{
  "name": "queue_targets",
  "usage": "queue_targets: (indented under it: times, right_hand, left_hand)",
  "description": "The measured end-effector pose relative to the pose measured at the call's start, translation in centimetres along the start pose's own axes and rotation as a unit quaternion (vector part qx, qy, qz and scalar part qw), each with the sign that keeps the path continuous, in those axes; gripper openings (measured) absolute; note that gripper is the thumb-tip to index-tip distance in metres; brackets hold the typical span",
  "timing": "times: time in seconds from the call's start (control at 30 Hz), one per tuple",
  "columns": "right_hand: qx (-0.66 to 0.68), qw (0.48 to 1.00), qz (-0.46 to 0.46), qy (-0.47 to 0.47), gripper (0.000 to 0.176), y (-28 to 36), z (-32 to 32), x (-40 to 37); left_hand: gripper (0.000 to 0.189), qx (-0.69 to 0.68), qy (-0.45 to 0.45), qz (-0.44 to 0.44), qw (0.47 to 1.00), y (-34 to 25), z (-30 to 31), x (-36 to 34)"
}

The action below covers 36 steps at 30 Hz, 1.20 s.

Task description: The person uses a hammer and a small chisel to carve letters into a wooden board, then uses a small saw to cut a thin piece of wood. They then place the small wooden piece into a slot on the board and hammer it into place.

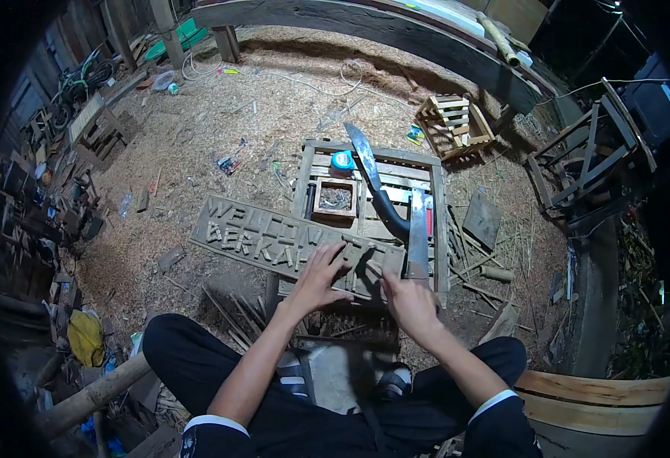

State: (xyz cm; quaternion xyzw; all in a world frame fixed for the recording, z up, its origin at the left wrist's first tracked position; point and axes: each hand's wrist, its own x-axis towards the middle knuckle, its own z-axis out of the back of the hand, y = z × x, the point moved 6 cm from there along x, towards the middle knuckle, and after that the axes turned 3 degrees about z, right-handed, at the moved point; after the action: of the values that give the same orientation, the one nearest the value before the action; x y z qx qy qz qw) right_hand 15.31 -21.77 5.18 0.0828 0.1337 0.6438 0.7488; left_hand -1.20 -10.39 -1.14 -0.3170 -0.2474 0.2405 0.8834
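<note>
Left hand [318,278], fingers spread, on the board [274,243]; right hand [413,304], fingers seemingly pinching a piece [372,266].
Pressing the board's ten-o'clock end, overhanging the counter [439,221], might tip it; straying toward twelve, the right hand could catch the blade [419,235].

Pretty heavy fisheye here, the long dark wooden beam [365,27] bowed and the corners gone black, with a small white light [616,11] glaring top right, the pale wood-shaving floor [274,99] coolly lit and a dark shadow across the flat grey slab [331,378].
</note>
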Motion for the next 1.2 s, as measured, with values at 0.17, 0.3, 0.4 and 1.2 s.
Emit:
queue_targets:
  times: [0.17,0.3,0.4,1.2]
  right_hand:
    - [-0.03,0.999,-0.016,0.04,0.028,0.8,1.3,1.0]
    - [-0.006,1.0,0.007,-0.021,0.028,1.1,4.2,0.9]
    - [0.001,0.994,0.025,-0.102,0.023,0.1,3.2,0.9]
    - [-0.019,0.999,0.024,0.03,0.031,-0.3,2.5,1.4]
  left_hand:
    - [0.075,-0.002,0.002,0.007,1.0,0.1,0.1,0.0]
    - [0.076,0.002,-0.003,0.004,1.0,0.0,-0.1,-0.1]
    - [0.076,0.001,-0.004,0.006,1.0,0.3,-0.2,-0.1]
    - [0.075,0.03,0.011,0.012,0.999,-0.3,0.0,-0.3]
